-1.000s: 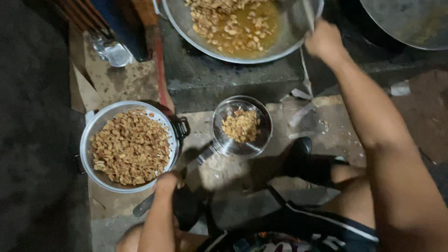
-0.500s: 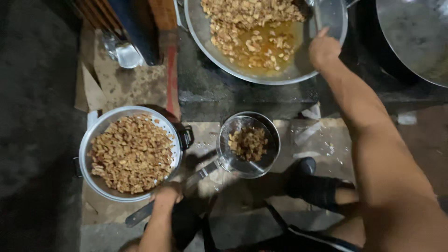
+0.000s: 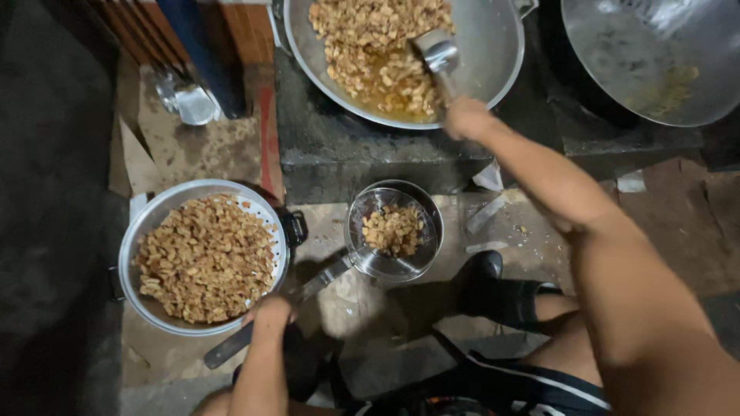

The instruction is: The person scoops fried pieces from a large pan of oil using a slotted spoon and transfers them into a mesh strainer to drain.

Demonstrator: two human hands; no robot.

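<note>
**Two hands, a strainer and a ladle over fried pieces**

Nearest the camera, the person's bare knee and dark shorts fill the lower right, with a black sandal (image 3: 499,294) on the ground just beyond. At the lower left, the left hand (image 3: 270,314) is closed around the long dark handle of a wire strainer (image 3: 393,235); the fingers wrap the handle, though their tips are hidden under the hand. The handle runs up and to the right to the strainer's round mesh basket, which holds a small heap of golden-brown fried pieces (image 3: 393,229) and is held over a steel bowl of about the same width.

To the left of the strainer, just beside it, stands a perforated metal colander (image 3: 266,214) with black side handles, nearly full of the same fried pieces. It rests on torn, stained cardboard (image 3: 193,150) spread over the ground.

Farther off, the right arm stretches from the lower right toward the far centre. The right hand (image 3: 465,117) is clenched on the shaft of a metal ladle (image 3: 435,52), whose cup lies among the pieces inside a big wok (image 3: 493,54). The wok holds more fried pieces in amber oil and sits on a dark stove block. At the far right is a second wok (image 3: 655,69), almost bare but for some residue.
</note>
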